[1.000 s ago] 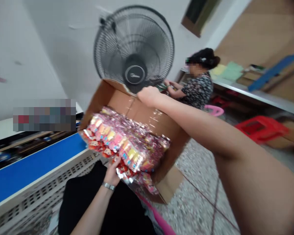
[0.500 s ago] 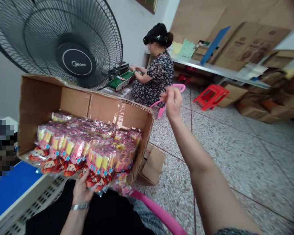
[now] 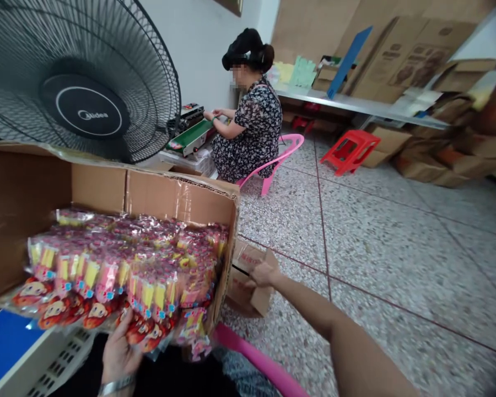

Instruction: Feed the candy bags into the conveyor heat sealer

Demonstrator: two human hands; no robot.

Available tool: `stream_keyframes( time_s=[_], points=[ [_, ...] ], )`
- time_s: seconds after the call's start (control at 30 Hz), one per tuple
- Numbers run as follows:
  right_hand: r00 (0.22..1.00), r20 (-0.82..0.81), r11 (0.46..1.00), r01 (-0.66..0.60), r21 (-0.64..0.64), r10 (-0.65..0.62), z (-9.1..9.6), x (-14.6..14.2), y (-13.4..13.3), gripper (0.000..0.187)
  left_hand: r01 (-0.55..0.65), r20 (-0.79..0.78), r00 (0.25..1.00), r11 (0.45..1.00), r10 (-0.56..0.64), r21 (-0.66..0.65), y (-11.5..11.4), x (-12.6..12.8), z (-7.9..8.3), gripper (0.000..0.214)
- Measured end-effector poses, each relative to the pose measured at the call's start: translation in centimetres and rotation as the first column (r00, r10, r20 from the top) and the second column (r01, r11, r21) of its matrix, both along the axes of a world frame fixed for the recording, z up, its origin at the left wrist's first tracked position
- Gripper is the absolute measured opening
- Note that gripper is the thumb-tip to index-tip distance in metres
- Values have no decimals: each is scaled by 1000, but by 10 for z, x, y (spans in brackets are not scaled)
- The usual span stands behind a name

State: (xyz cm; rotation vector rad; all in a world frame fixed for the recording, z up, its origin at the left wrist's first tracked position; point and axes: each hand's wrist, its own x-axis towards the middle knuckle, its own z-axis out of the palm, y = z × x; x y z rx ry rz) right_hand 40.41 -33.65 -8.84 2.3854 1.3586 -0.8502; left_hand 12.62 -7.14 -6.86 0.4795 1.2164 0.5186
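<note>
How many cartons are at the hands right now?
2. Left hand is under the packet-filled carton; right hand is on the small carton on the floor. Other cartons sit by the far wall.

The one camera rides on the person's head, facing forward and tipped down. The box (image 3: 107, 187) sits very close, filling the lower left, with the fan (image 3: 82, 110) right behind it; to the right the view runs out over the floor (image 3: 376, 248) to a seated co-worker (image 3: 252, 132)
</note>
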Motion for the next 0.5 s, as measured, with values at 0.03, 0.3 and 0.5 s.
stream_keyframes(
  time_s=[0.03,0.3,0.5],
  points=[
    [999,10,999,40,-17,-40,-3,3,-18,38,10,-7,1000,1000,-10,22,1,-1,-2,31],
    [916,49,915,401,-51,-399,-60,-26,-101,47,39,-50,998,993,-34,109,6,-11,-16,35],
    [854,16,849,514,120,-519,-98,-33,-51,43,20,-90,996,981,-3,192,4,-21,-23,40]
  ],
)
